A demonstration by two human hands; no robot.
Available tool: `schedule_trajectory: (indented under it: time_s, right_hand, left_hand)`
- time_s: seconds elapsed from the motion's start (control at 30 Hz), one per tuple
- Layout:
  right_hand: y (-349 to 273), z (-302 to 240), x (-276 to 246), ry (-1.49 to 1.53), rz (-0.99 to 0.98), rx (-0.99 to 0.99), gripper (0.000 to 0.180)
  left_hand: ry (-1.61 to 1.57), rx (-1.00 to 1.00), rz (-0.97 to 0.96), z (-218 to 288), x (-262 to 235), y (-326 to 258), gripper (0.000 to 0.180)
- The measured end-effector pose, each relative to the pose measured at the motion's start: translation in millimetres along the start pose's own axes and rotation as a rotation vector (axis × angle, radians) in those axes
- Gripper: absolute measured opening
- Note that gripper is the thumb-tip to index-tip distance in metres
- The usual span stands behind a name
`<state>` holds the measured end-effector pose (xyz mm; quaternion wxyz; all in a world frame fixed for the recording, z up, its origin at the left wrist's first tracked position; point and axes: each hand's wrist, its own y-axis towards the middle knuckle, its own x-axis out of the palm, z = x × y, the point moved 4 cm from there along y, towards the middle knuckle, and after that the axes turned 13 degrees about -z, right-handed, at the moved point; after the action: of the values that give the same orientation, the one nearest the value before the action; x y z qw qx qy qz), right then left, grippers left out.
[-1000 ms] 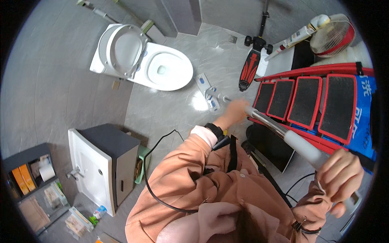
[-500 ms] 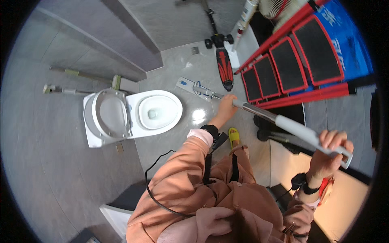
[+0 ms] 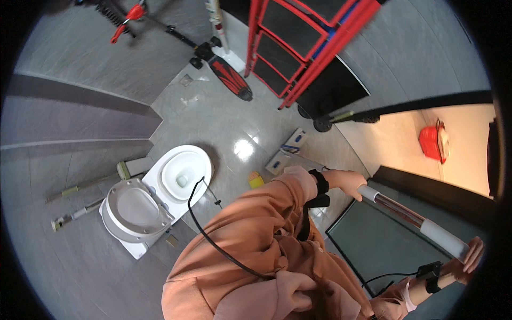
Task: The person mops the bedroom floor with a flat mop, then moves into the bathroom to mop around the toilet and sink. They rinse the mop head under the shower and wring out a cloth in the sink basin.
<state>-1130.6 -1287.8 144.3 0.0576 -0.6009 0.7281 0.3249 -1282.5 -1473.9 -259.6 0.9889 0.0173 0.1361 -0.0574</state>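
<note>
From the head camera, both hands grip one long pole [image 3: 410, 216], which slants to the right of the toilet [image 3: 160, 194]. The left hand [image 3: 346, 181] is closed around the pole's upper end, the end nearer the toilet; the right hand [image 3: 469, 255] wraps the grey sleeve at the far end, well away from the toilet. To handle it well, I judge both grips should stay firm and well spread, and the pole should swing clear of the red ladder [image 3: 304, 48] beyond the toilet and the dark panel [image 3: 373, 245] under the pole.
</note>
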Motion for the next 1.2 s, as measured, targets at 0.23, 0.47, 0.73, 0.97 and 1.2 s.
schedule_trajectory:
  time_s: [0.23, 0.47, 0.73, 0.97, 1.2]
  right_hand:
    - [-30.8, -1.4, 49.2, 0.651, -0.003, -0.249, 0.018]
    - [-7.6, 33.3, 87.9, 0.815, -0.073, -0.493, 0.034]
    - [36.6, 61.2, 200.4, 0.793, -0.073, -0.396, 0.027]
    - [45.3, 92.3, 303.3, 0.692, -0.150, -0.261, 0.028]
    - [75.4, 109.4, 407.3, 0.739, -0.296, -0.315, 0.024]
  left_hand:
    - [0.009, -0.008, -0.048, -28.8, 38.7, 36.0, 0.035]
    - [-0.002, -0.140, 0.085, -51.4, 5.7, -51.3, 0.032]
    - [0.127, -0.255, 0.167, -90.5, -40.4, -164.1, 0.048]
    - [0.191, -0.446, 0.217, -169.0, -72.2, -269.5, 0.041]
    - [0.365, -0.673, 0.409, -217.0, -126.2, -372.3, 0.023]
